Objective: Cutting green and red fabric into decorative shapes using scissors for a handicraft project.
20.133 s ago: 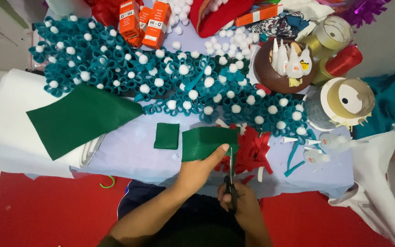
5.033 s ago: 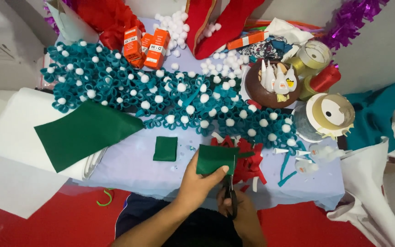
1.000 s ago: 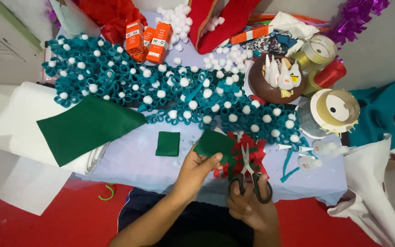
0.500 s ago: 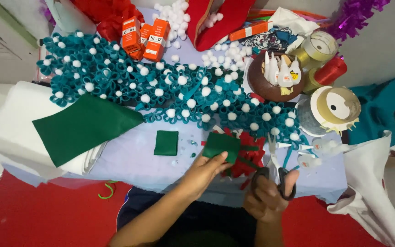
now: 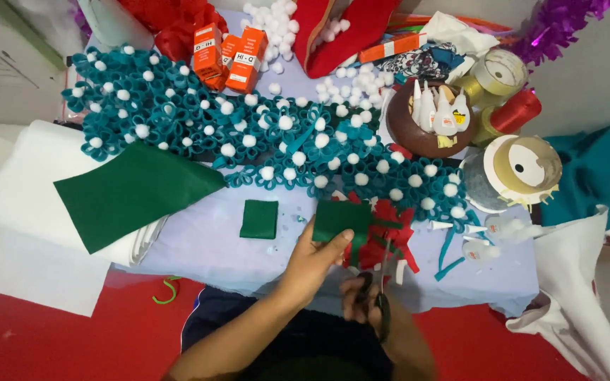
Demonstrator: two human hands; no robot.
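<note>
Scissors [image 5: 381, 300] blades mostly lost against red felt [image 5: 390, 236], tips unclear; handles hidden inside right hand [image 5: 365, 300]. Left hand [image 5: 315, 254] covers lower edge of green piece [image 5: 340, 219]. Both forearms cut off by bottom edge. Tinsel [image 5: 555, 25] cut by top edge, teal cloth [image 5: 594, 169] by right edge. Small bits by green square [image 5: 258, 219] too tiny to tell.

3 green felt pcs [image 5: 135, 194] – 3 orange boxes [image 5: 229, 53] – 1 pr scissors [image 5: 381, 300].
</note>
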